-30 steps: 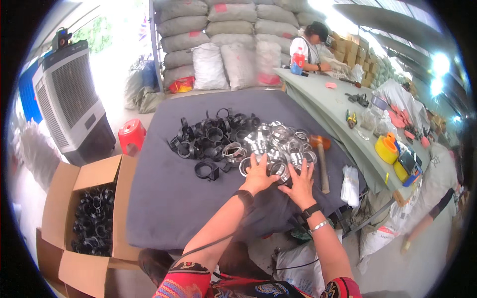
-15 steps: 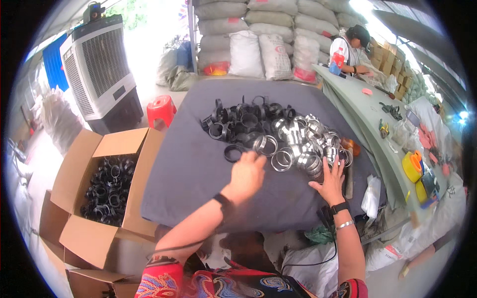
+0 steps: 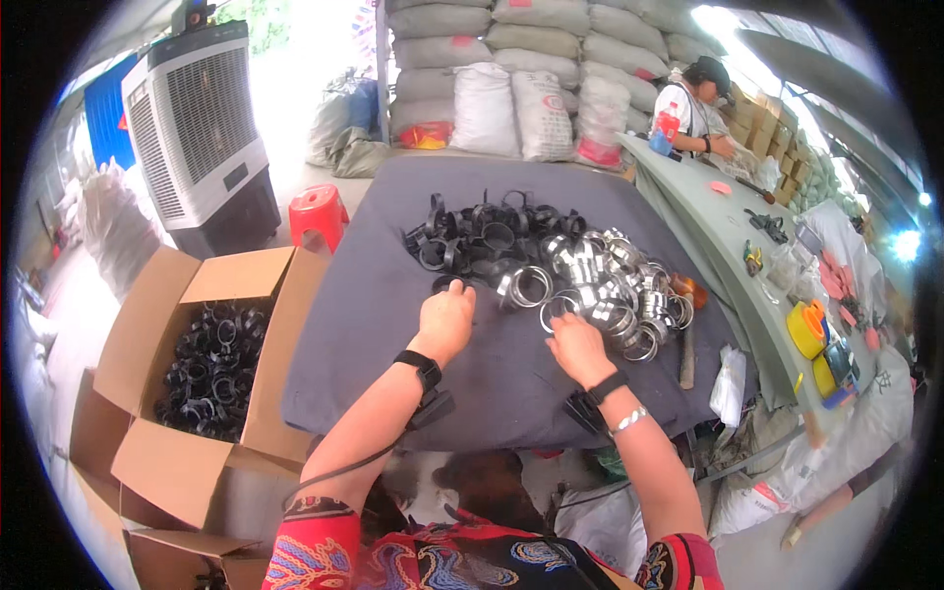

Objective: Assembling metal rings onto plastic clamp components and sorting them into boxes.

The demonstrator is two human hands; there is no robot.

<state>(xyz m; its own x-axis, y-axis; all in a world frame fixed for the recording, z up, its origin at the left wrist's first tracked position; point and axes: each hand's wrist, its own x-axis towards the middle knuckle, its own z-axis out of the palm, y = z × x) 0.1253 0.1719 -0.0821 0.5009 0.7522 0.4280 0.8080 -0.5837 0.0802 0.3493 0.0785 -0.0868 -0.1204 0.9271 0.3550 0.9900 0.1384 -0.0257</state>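
A: Left hand [image 3: 447,320] down on the grey cloth-covered table [image 3: 393,324], fingers curled over a black ring [image 3: 444,285] at the near edge of the black ring pile [image 3: 482,236].

B: Clenched on it?

A: Can't tell, the knuckles hide it. Right hand [image 3: 578,346] is pinching a silver metal ring [image 3: 559,313], just at the front of the silver ring heap [image 3: 610,280].

B: And beside the table?

A: An open cardboard box [image 3: 285,334] on the left, holding more black rings [image 3: 211,369].
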